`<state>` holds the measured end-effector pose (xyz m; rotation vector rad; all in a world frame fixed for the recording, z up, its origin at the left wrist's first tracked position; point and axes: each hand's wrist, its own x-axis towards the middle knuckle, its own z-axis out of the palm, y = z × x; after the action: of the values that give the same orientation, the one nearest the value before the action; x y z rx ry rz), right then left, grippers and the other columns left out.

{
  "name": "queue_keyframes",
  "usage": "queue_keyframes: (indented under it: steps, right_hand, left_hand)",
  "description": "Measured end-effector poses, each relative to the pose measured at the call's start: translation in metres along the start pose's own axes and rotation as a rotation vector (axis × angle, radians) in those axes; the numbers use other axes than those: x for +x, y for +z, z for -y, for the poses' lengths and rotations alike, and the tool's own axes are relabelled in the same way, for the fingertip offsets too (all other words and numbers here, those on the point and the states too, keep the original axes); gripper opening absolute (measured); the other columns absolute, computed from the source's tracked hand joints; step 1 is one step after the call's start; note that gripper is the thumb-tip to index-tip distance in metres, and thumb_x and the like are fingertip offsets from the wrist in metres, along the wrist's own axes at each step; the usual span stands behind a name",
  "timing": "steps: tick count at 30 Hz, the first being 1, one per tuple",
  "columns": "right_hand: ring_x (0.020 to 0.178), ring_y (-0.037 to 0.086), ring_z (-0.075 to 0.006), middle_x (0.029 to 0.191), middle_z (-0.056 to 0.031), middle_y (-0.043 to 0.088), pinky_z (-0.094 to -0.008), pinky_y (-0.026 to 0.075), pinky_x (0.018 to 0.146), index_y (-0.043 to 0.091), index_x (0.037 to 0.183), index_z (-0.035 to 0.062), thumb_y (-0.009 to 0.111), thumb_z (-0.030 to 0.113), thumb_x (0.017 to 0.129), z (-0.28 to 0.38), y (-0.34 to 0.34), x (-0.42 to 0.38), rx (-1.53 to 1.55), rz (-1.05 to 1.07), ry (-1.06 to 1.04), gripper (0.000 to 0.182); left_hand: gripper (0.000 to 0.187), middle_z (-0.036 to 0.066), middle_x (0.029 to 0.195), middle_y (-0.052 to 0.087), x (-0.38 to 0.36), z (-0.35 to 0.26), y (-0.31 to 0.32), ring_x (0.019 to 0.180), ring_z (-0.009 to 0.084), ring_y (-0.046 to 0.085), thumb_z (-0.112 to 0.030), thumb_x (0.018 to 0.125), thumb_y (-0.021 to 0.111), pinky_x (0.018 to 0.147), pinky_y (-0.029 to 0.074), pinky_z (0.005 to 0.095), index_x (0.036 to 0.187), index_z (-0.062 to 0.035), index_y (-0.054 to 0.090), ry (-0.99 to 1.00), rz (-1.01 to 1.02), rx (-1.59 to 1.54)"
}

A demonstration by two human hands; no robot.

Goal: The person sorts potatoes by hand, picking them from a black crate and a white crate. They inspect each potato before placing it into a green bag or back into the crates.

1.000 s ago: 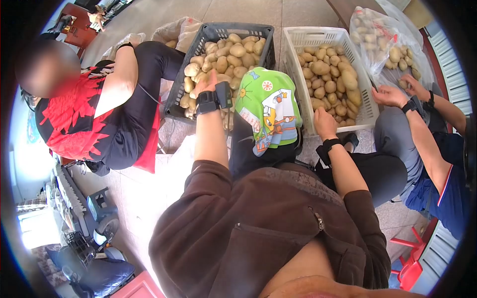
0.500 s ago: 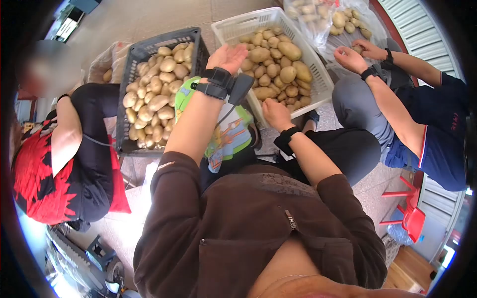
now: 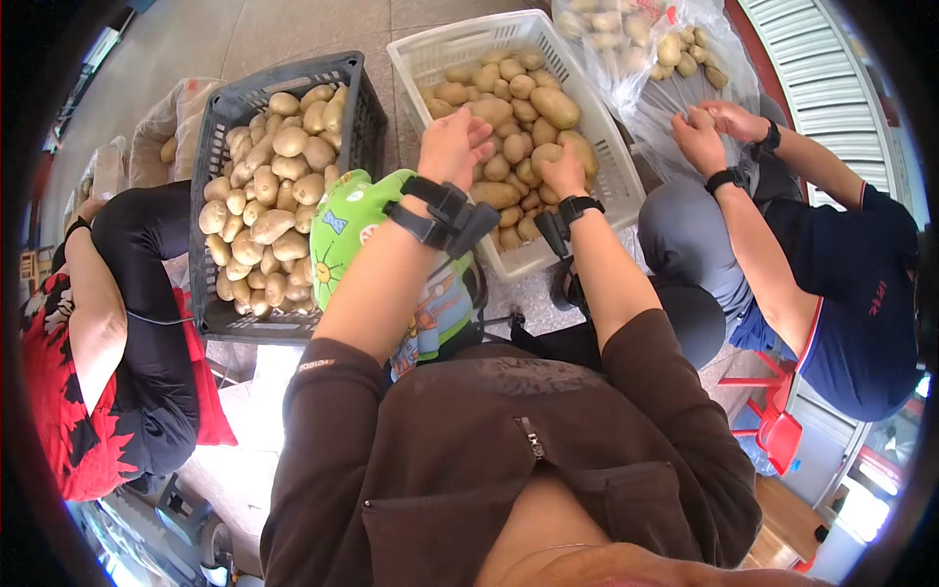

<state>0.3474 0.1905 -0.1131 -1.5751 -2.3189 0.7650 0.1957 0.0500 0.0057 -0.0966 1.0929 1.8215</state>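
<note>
A white plastic crate (image 3: 624, 181) full of potatoes (image 3: 497, 196) stands in front of me. My left hand (image 3: 455, 149) is over its left side, fingers loosely curved and apart, with nothing seen in it. My right hand (image 3: 563, 174) reaches down among the potatoes in the crate's right half. Its thumb and fingers close on a potato (image 3: 546, 157), and the fingertips are partly hidden. Both my wrists wear black straps with devices.
A black crate (image 3: 210, 127) of potatoes stands at the left, beside a person in red and black. At the right, a person's hands (image 3: 704, 137) are near a clear plastic bag (image 3: 626, 83) holding potatoes. A red stool (image 3: 778, 430) stands lower right.
My right hand has moved forward from the crate's near edge onto the potatoes. My left hand has turned from palm-up to curved fingers, slightly lower. The view has shifted somewhat.
</note>
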Motion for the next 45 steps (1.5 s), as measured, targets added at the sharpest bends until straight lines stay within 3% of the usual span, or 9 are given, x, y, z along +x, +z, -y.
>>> queue_keyframes:
  steps: [8, 14, 17, 26, 27, 30, 34, 39, 45]
  right_hand:
    - [0.101, 0.052, -0.0352, 0.106, -0.0212, 0.055, -0.0383, 0.040, 0.089, 0.039, 0.120, 0.0124, 0.069, 0.028, 0.061, -0.003, 0.022, 0.022, 0.038, 0.104, 0.253, 0.068]
    - [0.058, 0.058, -0.0196, 0.089, -0.0117, 0.057, -0.0294, 0.044, 0.041, 0.043, 0.115, 0.0139, 0.070, 0.018, 0.066, -0.020, 0.023, 0.028, 0.379, 0.168, 0.420, 0.056]
    - [0.060, 0.059, -0.0204, 0.086, -0.0125, 0.057, -0.0295, 0.046, 0.043, 0.040, 0.114, 0.0142, 0.067, 0.018, 0.071, 0.002, 0.004, 0.013, 0.817, 0.259, 0.635, 0.051]
    - [0.075, 0.059, -0.0216, 0.100, -0.0094, 0.055, -0.0321, 0.048, 0.061, 0.037, 0.120, 0.0110, 0.060, 0.011, 0.079, 0.076, -0.049, -0.046, 1.429, 0.373, 0.157, 0.047]
    - [0.075, 0.059, -0.0196, 0.099, -0.0094, 0.056, -0.0315, 0.047, 0.063, 0.042, 0.115, 0.0068, 0.058, 0.011, 0.080, 0.086, -0.052, -0.049, 1.453, 0.338, 0.061, 0.038]
    - [0.072, 0.056, -0.0138, 0.089, -0.0070, 0.060, -0.0266, 0.044, 0.066, 0.055, 0.095, -0.0024, 0.053, 0.014, 0.084, 0.106, -0.069, -0.070, 1.489, 0.242, -0.028, 0.020]
    - [0.070, 0.052, -0.0101, 0.074, -0.0036, 0.059, -0.0242, 0.041, 0.063, 0.057, 0.088, -0.0048, 0.053, 0.019, 0.085, 0.079, -0.038, -0.091, 0.769, 0.218, -0.153, 0.024]
    - [0.069, 0.059, -0.0337, 0.077, -0.0197, 0.061, -0.0373, 0.045, 0.062, 0.054, 0.089, -0.0023, 0.053, 0.023, 0.081, 0.062, -0.003, -0.141, 0.124, 0.157, -0.453, 0.027]
    - [0.068, 0.057, -0.0409, 0.074, -0.0240, 0.058, -0.0468, 0.046, 0.061, 0.040, 0.101, 0.0008, 0.053, 0.024, 0.079, 0.056, 0.012, -0.162, -0.162, 0.266, -0.492, 0.034]
  left_hand:
    - [0.017, 0.008, 0.090, 0.053, 0.001, -0.001, 0.003, 0.085, 0.0201, 0.054, -0.020, 0.087, 0.049, 0.070, 0.044, 0.0358, 0.094, -0.0054, 0.044, -0.028, -0.009, -0.026]
    - [0.017, 0.007, 0.089, 0.054, 0.001, 0.002, 0.003, 0.084, 0.0200, 0.054, -0.020, 0.087, 0.049, 0.069, 0.045, 0.0359, 0.093, -0.0044, 0.044, -0.018, -0.006, -0.007]
    - [0.019, 0.009, 0.092, 0.052, 0.002, 0.004, 0.002, 0.085, 0.0209, 0.054, -0.020, 0.087, 0.049, 0.068, 0.045, 0.0365, 0.093, -0.0036, 0.043, -0.016, -0.013, 0.015]
    - [0.062, 0.018, 0.116, 0.043, 0.016, 0.012, -0.012, 0.107, 0.0329, 0.044, -0.041, 0.081, 0.056, 0.082, 0.041, 0.0495, 0.125, -0.0036, 0.032, -0.185, 0.235, 0.106]
    - [0.046, 0.010, 0.095, 0.050, 0.007, 0.008, 0.000, 0.084, 0.0242, 0.052, -0.044, 0.078, 0.057, 0.067, 0.048, 0.0472, 0.099, -0.0038, 0.049, -0.151, 0.152, 0.095]
    - [0.060, 0.012, 0.098, 0.051, 0.012, 0.006, -0.004, 0.080, 0.0260, 0.057, -0.040, 0.072, 0.068, 0.056, 0.051, 0.0494, 0.112, -0.0075, 0.036, -0.093, 0.199, -0.109]
    - [0.052, 0.009, 0.097, 0.051, 0.002, 0.004, 0.003, 0.079, 0.0224, 0.057, -0.032, 0.073, 0.068, 0.055, 0.051, 0.0434, 0.110, -0.0094, 0.040, -0.023, 0.167, -0.144]
    - [0.046, 0.007, 0.098, 0.051, 0.000, 0.000, 0.002, 0.086, 0.0209, 0.055, -0.029, 0.073, 0.068, 0.062, 0.049, 0.0439, 0.107, -0.0112, 0.043, 0.003, 0.219, -0.290]
    - [0.036, 0.008, 0.097, 0.053, -0.030, -0.019, 0.008, 0.084, 0.0239, 0.054, -0.032, 0.078, 0.062, 0.062, 0.047, 0.0440, 0.104, -0.0132, 0.046, 0.062, 0.252, -0.192]
